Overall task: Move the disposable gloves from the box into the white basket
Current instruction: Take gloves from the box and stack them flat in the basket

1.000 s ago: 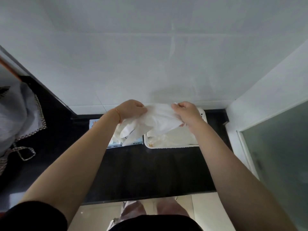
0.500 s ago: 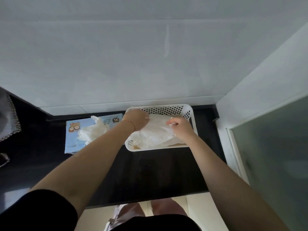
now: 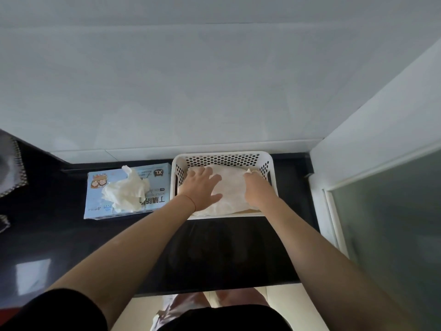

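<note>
Since the earlier frame, left hand [image 3: 202, 187] flattens, fingers spread, pressing gloves [image 3: 232, 189] inside white basket [image 3: 224, 156]. Left on the dark counter [image 3: 214, 249]: blue box [image 3: 95, 187], crumpled gloves [image 3: 126, 191] protruding. Right hand [image 3: 256, 187] pinches the pile's far corner.

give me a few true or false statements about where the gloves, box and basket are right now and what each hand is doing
1. The left hand lies flat with spread fingers on the gloves in the white basket. True.
2. The box stands right of the basket. False: it lies to its left.
3. More gloves stick out of the box. True.
4. The right hand rests on the box. False: it is in the basket, pinching the gloves' edge.
5. The basket's walls are solid. False: they are perforated.
</note>
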`<move>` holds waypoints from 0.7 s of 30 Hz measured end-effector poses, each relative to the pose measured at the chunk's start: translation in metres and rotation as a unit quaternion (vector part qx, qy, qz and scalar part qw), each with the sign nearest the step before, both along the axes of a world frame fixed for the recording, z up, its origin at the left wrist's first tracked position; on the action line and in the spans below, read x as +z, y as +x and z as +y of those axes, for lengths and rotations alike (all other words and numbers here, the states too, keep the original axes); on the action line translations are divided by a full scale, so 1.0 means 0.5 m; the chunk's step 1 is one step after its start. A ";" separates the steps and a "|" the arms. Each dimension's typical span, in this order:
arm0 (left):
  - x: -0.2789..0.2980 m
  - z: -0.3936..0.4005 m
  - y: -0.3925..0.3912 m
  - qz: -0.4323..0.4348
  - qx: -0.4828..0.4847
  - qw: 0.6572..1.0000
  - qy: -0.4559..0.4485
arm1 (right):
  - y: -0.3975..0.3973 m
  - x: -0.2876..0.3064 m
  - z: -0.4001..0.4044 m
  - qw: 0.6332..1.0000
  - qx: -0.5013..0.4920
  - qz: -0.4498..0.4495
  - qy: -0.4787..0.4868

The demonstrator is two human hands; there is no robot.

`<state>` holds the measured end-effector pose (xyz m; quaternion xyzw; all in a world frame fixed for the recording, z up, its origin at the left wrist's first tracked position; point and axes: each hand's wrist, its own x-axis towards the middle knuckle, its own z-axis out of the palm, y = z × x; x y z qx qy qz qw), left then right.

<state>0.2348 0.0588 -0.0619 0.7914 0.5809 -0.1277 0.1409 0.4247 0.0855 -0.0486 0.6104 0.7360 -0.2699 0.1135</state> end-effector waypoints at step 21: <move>-0.002 0.003 0.007 -0.039 0.194 0.974 -0.115 | -0.066 -0.001 0.000 0.999 0.038 0.000 0.032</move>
